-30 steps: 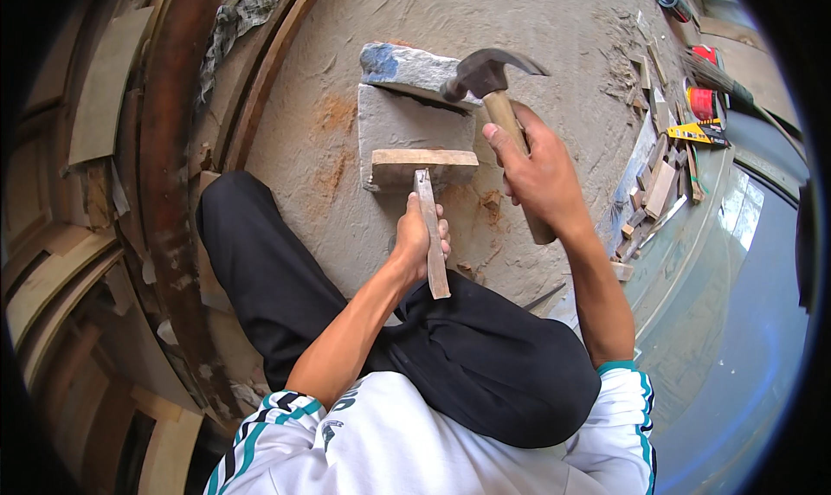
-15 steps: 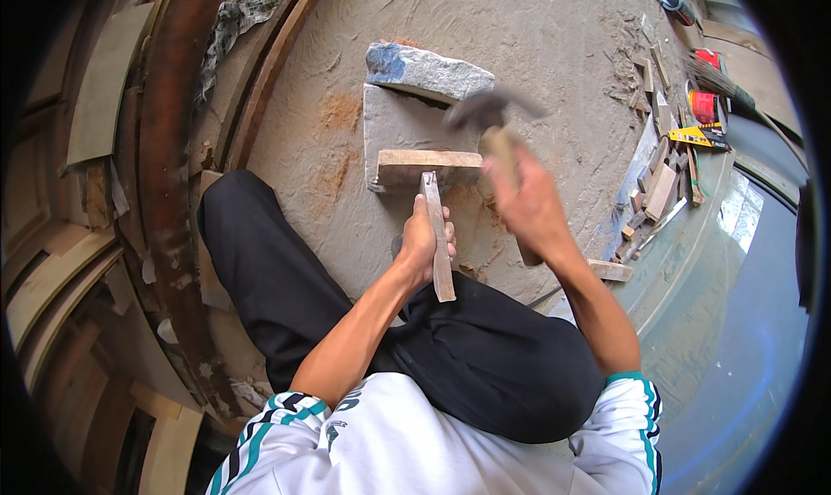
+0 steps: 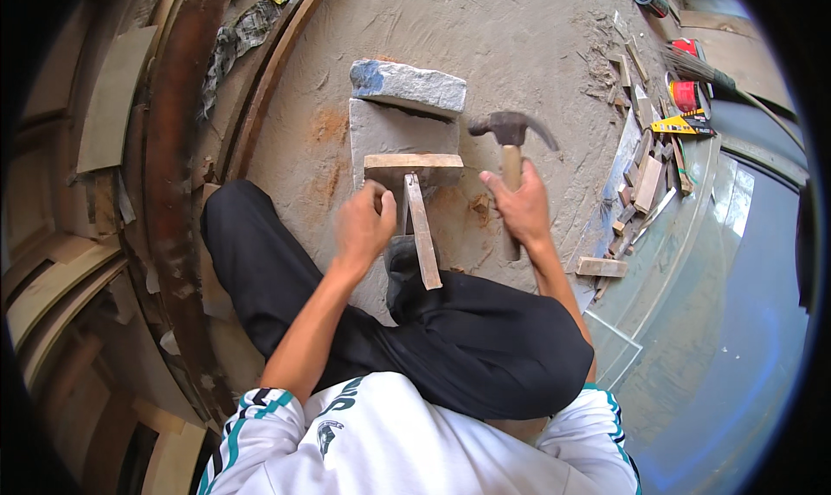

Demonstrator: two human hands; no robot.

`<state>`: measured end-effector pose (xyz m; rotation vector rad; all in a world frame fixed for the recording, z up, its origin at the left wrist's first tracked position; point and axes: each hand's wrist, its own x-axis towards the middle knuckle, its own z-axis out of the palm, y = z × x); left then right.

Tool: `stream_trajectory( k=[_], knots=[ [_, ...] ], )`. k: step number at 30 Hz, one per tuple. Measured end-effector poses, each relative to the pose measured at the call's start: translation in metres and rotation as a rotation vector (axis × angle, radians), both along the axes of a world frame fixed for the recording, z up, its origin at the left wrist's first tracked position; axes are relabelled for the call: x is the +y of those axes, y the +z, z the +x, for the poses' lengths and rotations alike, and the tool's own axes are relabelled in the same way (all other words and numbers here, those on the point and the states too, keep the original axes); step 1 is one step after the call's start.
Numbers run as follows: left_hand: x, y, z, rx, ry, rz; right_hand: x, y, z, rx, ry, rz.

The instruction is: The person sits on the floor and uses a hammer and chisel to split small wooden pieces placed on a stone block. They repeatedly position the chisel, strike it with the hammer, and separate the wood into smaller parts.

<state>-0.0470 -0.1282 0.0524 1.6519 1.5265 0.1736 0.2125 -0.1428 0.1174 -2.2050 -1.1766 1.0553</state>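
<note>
My right hand (image 3: 525, 208) is wrapped round the wooden handle of a claw hammer (image 3: 511, 159), its dark metal head raised to the right of the woodwork. My left hand (image 3: 363, 224) is closed, fingers curled, just left of a narrow wooden strip (image 3: 424, 240); whatever is in it is hidden. One end of the strip meets a short wooden crosspiece (image 3: 414, 162), forming a T, with a small dark spot near the joint. The crosspiece sits against a grey slab (image 3: 398, 131), and a rough stone block (image 3: 411, 86) with a blue patch lies at the slab's far end.
Offcuts (image 3: 647, 183) lie heaped at right, near a yellow-handled saw (image 3: 684, 125), a red can (image 3: 688, 95) and a broom (image 3: 697, 69). Long boards (image 3: 186, 149) and frames line the left. Glass-like panels (image 3: 736, 305) lie at lower right. My folded legs (image 3: 485, 348) are close to the strip.
My left hand has let go of the strip and moved left, fingers curled. The hammer has moved away from the crosspiece to the right, still in my right hand. The view has shifted slightly.
</note>
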Motion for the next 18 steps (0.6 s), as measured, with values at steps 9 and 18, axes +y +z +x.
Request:
stream_trajectory(
  k=[9, 18],
  knots=[
    [0.055, -0.019, -0.005, 0.038, -0.593, 0.533, -0.029, -0.012, -0.055, 0.422, -0.129, -0.089],
    [0.053, -0.032, -0.006, -0.122, -0.524, 0.513, 0.003, 0.033, -0.036, -0.094, 0.27, 0.115]
  ],
)
